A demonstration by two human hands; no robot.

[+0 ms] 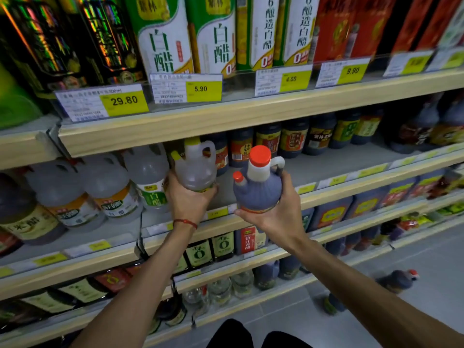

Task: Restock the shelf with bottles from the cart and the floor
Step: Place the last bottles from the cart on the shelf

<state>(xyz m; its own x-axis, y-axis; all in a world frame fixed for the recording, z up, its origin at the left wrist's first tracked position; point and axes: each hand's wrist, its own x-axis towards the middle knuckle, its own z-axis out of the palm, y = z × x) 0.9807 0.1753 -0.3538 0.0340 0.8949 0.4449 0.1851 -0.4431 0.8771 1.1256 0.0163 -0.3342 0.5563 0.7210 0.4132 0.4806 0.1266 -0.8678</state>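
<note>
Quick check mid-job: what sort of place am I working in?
Most likely a supermarket condiment aisle: tiered shelves stocked with bottles, yellow price tags on their edges, and the left hand holding a clear jug, the right hand a dark jug.

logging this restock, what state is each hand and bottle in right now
left hand: grips the clear bottle near its base
right hand: grips the dark bottle near its base
clear bottle: yellow cap on, near upright, at the shelf edge
dark bottle: red cap on, upright, in front of the shelf
floor bottle: lying on its side
shelf: bare gap behind the dark bottle
</note>
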